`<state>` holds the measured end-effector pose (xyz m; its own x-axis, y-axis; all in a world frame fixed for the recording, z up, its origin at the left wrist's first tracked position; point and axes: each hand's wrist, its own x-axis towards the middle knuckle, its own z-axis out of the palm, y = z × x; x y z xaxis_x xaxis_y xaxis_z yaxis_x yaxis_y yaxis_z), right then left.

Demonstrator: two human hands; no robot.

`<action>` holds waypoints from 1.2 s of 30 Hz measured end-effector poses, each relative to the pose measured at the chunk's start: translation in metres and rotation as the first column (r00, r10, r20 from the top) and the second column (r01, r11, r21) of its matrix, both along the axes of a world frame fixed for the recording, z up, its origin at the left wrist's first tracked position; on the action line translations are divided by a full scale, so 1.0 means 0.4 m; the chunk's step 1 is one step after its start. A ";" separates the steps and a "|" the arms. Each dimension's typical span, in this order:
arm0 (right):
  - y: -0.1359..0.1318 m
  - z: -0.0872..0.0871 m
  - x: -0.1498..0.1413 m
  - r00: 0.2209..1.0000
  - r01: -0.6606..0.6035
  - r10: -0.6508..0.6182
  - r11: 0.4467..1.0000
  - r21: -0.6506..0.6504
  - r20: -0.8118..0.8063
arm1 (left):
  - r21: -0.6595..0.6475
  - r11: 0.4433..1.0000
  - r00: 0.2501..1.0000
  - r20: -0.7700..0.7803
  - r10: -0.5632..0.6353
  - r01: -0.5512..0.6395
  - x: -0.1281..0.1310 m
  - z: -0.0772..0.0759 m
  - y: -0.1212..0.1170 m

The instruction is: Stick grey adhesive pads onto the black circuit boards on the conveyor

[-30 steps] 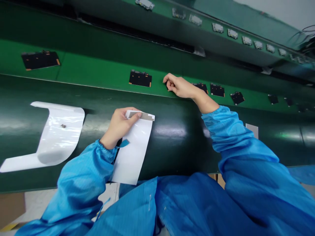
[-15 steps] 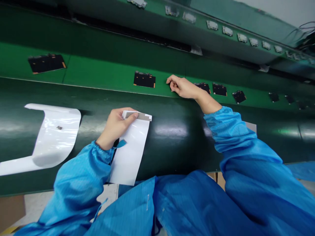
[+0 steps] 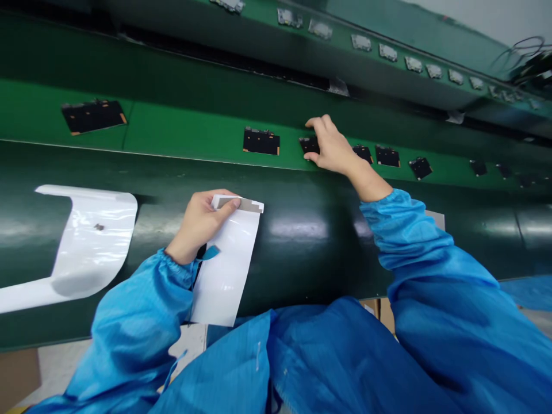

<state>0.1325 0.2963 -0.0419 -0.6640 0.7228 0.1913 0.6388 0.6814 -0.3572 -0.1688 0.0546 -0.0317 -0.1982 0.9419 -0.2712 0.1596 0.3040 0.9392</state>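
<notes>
Right fingers (image 3: 318,122) parted, black circuit board (image 3: 307,145) between them, left fingers (image 3: 229,208) pinching white sheet (image 3: 226,270) at its grey strip (image 3: 249,204)

On the green belt (image 3: 190,132): eight distinct black circuit boards (image 3: 261,142), plus more at its right end, too blurred to count. Beyond the belt: nine distinct pale grey parts (image 3: 361,42), then a blurred cluster. Nearer than the belt: two white sheets (image 3: 226,270), one half-hidden pale card (image 3: 437,219), one left hand (image 3: 202,221). Over the belt: one right hand (image 3: 331,146).
</notes>
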 end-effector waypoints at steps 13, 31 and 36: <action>-0.024 -0.001 -0.309 0.985 -0.064 -0.028 0.854 -0.517 -0.169 | -0.006 1.000 0.999 0.040 -0.014 0.014 0.003 0.008 0.002; 0.014 -0.013 -0.228 0.998 -0.043 0.013 0.861 -0.507 -0.063 | -0.001 0.999 0.998 0.043 -0.041 0.041 0.001 0.000 0.003; -0.076 0.088 -0.255 0.995 -0.090 0.068 0.919 -0.385 -0.070 | 0.046 0.999 1.000 0.007 -0.013 0.013 0.013 -0.002 0.003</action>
